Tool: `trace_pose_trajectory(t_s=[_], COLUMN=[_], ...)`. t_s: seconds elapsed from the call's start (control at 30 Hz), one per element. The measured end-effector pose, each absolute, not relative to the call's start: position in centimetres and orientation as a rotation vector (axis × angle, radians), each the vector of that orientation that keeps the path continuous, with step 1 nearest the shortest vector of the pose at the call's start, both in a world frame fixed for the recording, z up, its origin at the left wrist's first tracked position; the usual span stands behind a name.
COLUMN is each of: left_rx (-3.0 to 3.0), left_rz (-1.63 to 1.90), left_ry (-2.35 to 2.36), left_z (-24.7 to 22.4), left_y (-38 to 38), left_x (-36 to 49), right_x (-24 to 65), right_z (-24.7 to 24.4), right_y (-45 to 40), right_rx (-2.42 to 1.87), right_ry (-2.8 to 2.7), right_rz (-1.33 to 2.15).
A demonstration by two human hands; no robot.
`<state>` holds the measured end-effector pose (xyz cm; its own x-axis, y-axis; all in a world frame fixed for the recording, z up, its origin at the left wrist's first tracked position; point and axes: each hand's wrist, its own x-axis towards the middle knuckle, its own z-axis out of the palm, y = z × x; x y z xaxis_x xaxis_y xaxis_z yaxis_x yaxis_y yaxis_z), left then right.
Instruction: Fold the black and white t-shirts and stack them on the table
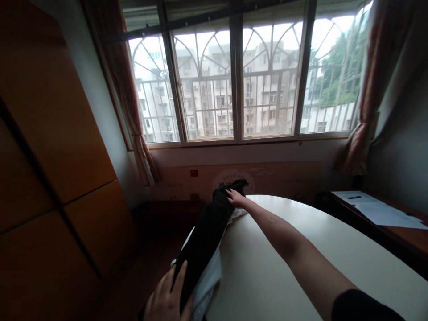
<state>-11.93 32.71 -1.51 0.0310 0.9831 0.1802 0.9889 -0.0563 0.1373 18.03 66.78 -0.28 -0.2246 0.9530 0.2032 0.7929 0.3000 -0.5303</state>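
Note:
A long black garment (206, 227), perhaps trousers, lies in a narrow strip along the left side of the round white table (267, 249). Beneath it, a pale grey-white cloth (211, 272) sticks out along the edge. My left hand (169, 294) rests on the near end of the black fabric, its fingers stretched out. At the far end, my right hand (236, 198) reaches across the table and touches the fabric with its fingers apart. The bunched far tip of the garment extends just past that hand. Neither hand shows a grip on the cloth.
A wooden cabinet (40, 133) stands to the left. Papers (377, 209) lie on a dark wooden desk (413, 238) at the right. Beyond the table, a printed board (277, 174) leans below the barred windows, with tied curtains (359, 142) at the sides.

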Motion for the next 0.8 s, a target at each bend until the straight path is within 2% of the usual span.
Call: trace_pose_trajectory(t_s=[0.1, 0.2, 0.3, 0.4, 0.47, 0.63, 0.7, 0.8], left_rx=[-2.238, -2.251, -2.184, -2.225, -2.401, -2.624, -2.600, -2.600], left_rz=[-0.111, 0.047, -0.094, -0.308, -0.313, -0.069, -0.089, -0.143], left_ry=[-2.227, -2.330, -2.305, -2.089, -1.975, -1.973, -1.966, -1.966], left_z=[-0.8, 1.9, 6.0, 8.4, 7.9, 2.4, 1.1, 1.4], left_y=[32.4, 32.2, 33.6, 37.0, 39.5, 42.2, 42.0, 41.7], left_x=[-11.2, -10.9, -11.0, -9.8, -8.2, -4.5, -4.1, -4.4], right_x=[17.4, 17.1, 17.0, 16.5, 15.8, 14.6, 14.9, 16.6], right_z=[-0.2, 1.3, 3.3, 4.0, 3.3, 1.8, 3.5, 9.6], right_y=[66.0, 65.1, 64.4, 63.6, 62.8, 61.5, 61.1, 58.0], right_rx=[-1.654, -1.715, -1.666, -1.563, -1.507, -1.485, -1.508, -1.398], right_ry=[-2.090, -2.007, -1.905, -2.013, -2.205, -2.368, -2.335, -2.178], right_rz=[0.374, 0.213, 0.018, -0.049, 0.020, 0.142, 0.136, 0.043])
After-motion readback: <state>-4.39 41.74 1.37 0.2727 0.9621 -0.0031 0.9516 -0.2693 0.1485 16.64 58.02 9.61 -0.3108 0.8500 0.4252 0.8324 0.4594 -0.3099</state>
